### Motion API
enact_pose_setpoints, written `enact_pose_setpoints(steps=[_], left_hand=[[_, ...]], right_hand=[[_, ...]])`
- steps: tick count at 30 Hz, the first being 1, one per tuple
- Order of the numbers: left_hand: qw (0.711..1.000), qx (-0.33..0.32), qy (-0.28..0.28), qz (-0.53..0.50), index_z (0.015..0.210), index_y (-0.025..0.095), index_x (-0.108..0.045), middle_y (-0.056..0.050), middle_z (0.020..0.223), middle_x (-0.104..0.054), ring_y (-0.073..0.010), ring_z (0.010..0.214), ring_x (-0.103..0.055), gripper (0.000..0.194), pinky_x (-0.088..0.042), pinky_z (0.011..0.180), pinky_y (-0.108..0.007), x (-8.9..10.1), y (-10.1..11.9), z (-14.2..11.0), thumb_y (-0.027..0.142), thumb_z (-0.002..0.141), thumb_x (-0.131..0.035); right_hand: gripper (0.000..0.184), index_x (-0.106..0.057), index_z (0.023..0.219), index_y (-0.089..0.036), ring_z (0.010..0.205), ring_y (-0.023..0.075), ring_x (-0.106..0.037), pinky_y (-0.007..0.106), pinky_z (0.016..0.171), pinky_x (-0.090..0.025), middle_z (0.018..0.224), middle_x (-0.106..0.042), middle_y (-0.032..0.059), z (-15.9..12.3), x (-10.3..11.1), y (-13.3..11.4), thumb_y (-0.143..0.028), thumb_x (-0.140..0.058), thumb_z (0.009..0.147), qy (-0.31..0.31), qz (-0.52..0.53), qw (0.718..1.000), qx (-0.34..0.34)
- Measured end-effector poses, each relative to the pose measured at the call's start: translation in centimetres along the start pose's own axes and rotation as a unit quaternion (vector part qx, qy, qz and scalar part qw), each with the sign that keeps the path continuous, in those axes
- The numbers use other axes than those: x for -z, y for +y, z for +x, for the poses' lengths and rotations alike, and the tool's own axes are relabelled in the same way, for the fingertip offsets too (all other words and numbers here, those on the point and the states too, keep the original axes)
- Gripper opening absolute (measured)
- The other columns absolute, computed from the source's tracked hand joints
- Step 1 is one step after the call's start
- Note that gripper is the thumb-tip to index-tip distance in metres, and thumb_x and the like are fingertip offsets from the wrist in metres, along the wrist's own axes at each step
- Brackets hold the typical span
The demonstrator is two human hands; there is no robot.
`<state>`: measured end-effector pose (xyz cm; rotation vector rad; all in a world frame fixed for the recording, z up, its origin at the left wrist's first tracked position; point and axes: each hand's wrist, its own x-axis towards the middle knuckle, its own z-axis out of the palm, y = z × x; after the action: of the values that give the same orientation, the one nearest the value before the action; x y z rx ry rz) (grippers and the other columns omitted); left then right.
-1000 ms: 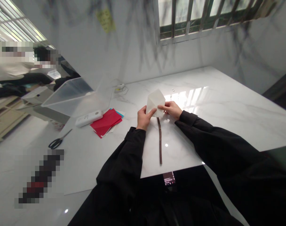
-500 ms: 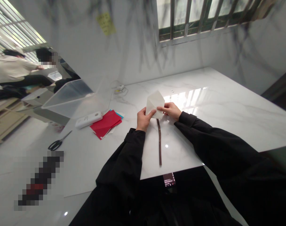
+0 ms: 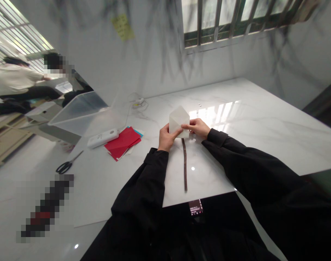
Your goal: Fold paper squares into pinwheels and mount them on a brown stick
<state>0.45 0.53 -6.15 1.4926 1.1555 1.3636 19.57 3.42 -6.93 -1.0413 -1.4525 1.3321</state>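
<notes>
Envelope | left hand: grip clamped on it | right hand: pinching its edge

Office-like workroom: marbled table, barred window, seated person.

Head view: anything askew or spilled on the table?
Mildly askew: the paper stack left of the left hand isn't squared; blue and white edges poke out from under the red. No spill visible.

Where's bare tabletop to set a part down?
Widest: right of the right hand, between right sleeve and wall. Second: between scissors, red paper and left sleeve. Crowded: around envelope and stick; also red paper beside long white case.
</notes>
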Motion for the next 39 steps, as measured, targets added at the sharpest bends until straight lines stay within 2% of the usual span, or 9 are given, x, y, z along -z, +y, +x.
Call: enact_pose_setpoints(steps=[18,23,26,29,39], left_hand=[[0.999,-0.011,-0.030,0.025,0.105,0.013,-0.077,-0.008,0.096,-0.078,-0.0223,0.084,-0.069,0.055,-0.055,0.076,-0.031,0.2,0.2,-0.1,0.050,0.068,-0.093],[0.999,0.004,-0.034,-0.009,0.103,0.013,-0.077,-0.009,0.098,-0.079,-0.0236,0.088,-0.071,0.055,-0.056,0.080,-0.033,-0.1,0.6,-0.1,0.050,0.066,-0.094],[0.997,0.027,-0.033,-0.061,0.105,0.014,-0.076,-0.010,0.104,-0.079,-0.0243,0.093,-0.073,0.054,-0.058,0.085,-0.034,-0.2,0.6,0.0,0.049,0.067,-0.093],[0.993,0.065,-0.035,-0.094,0.108,0.015,-0.075,-0.010,0.109,-0.079,-0.0242,0.094,-0.074,0.055,-0.060,0.082,-0.034,-0.1,0.3,0.0,0.050,0.069,-0.092],[0.990,0.103,-0.023,-0.097,0.108,0.012,-0.077,-0.011,0.101,-0.081,-0.0236,0.086,-0.075,0.062,-0.060,0.078,-0.034,-0.1,0.1,-0.1,0.054,0.065,-0.093]], right_hand=[[0.041,-0.080,0.076,-0.011,0.050,0.0097,-0.050,0.024,0.047,-0.039,0.063,-0.069,0.0030,0.0,0.2,-0.4,-0.050,-0.092,0.068,-0.009,-0.011,1.000,-0.023],[0.038,-0.078,0.072,-0.011,0.048,0.0105,-0.051,0.024,0.045,-0.038,0.058,-0.067,0.0035,0.0,0.2,-0.4,-0.046,-0.092,0.072,0.001,-0.026,0.999,-0.034],[0.034,-0.079,0.076,-0.011,0.051,0.0107,-0.053,0.023,0.046,-0.040,0.064,-0.071,0.0041,-0.1,-0.1,-0.6,-0.043,-0.091,0.075,0.024,-0.008,0.999,-0.030],[0.030,-0.079,0.082,-0.011,0.057,0.0115,-0.057,0.022,0.048,-0.042,0.072,-0.075,0.0049,-0.2,-0.3,-0.9,-0.039,-0.089,0.077,0.049,0.027,0.998,-0.031],[0.027,-0.076,0.077,-0.010,0.054,0.0113,-0.053,0.024,0.049,-0.038,0.063,-0.067,0.0024,-0.2,-0.4,-0.7,-0.035,-0.086,0.077,0.052,0.012,0.998,-0.025]])
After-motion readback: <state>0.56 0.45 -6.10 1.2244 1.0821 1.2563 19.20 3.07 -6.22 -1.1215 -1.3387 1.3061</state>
